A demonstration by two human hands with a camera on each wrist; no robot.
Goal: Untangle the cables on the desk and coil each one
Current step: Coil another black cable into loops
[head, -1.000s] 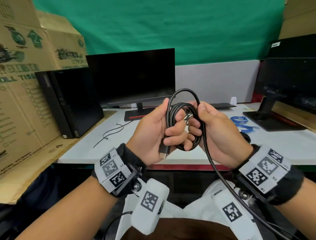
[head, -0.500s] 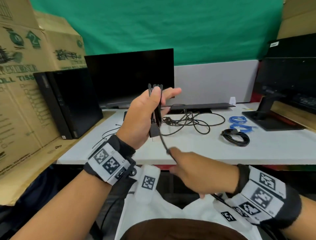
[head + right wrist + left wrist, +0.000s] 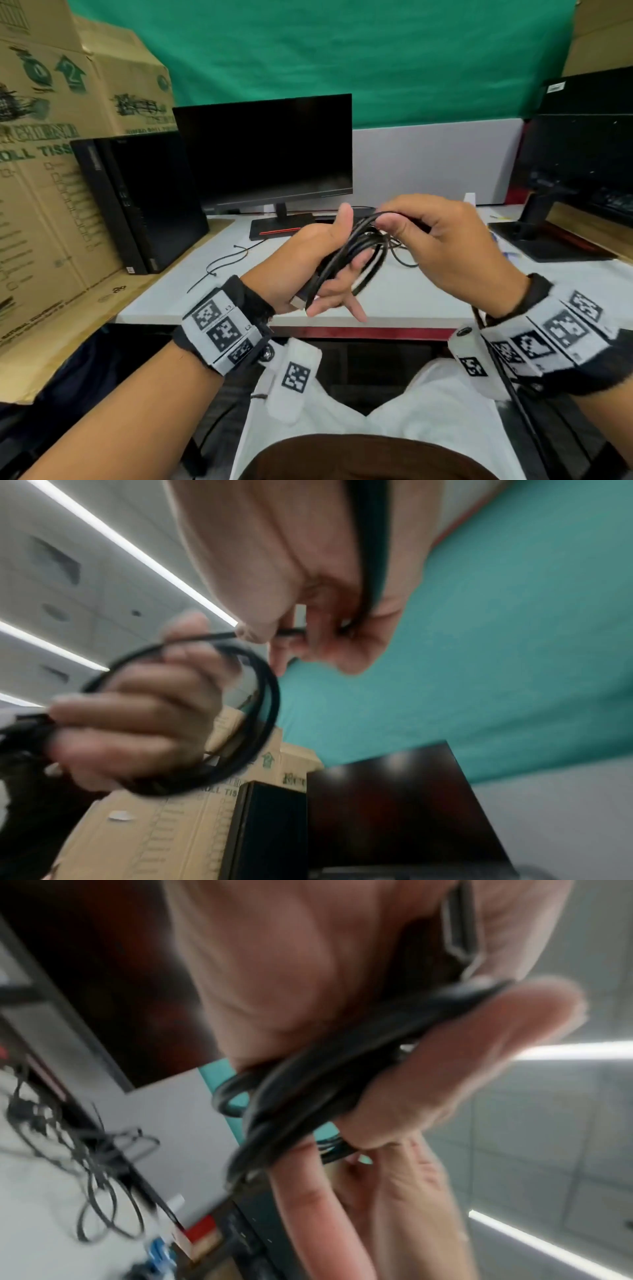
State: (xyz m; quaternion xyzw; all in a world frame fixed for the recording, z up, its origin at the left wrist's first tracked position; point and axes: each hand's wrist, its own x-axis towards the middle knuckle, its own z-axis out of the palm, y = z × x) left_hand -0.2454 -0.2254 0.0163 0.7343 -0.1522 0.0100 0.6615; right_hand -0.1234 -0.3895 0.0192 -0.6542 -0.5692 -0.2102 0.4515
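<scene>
A black cable (image 3: pixel 346 253) is wound in several loops and held above the front edge of the white desk (image 3: pixel 411 301). My left hand (image 3: pixel 339 274) grips the coil, thumb on top and fingers through the loops; the coil (image 3: pixel 325 1074) fills the left wrist view. My right hand (image 3: pixel 404 226) pinches a strand at the coil's upper right, and in the right wrist view its fingers (image 3: pixel 322 634) close on the cable (image 3: pixel 267 710). The free tail (image 3: pixel 513 394) runs down under my right wrist. More tangled black cables (image 3: pixel 95 1164) lie on the desk.
A dark monitor (image 3: pixel 263 154) stands at the back of the desk, with a black PC tower (image 3: pixel 137 202) and cardboard boxes (image 3: pixel 51 137) to its left. A second monitor's stand (image 3: pixel 548 219) is at the right. A thin black tie (image 3: pixel 222 263) lies left of my hands.
My right hand has come up from below the desk edge to the coil, bringing the cable with it. My left hand has dropped lower and tilted the coil.
</scene>
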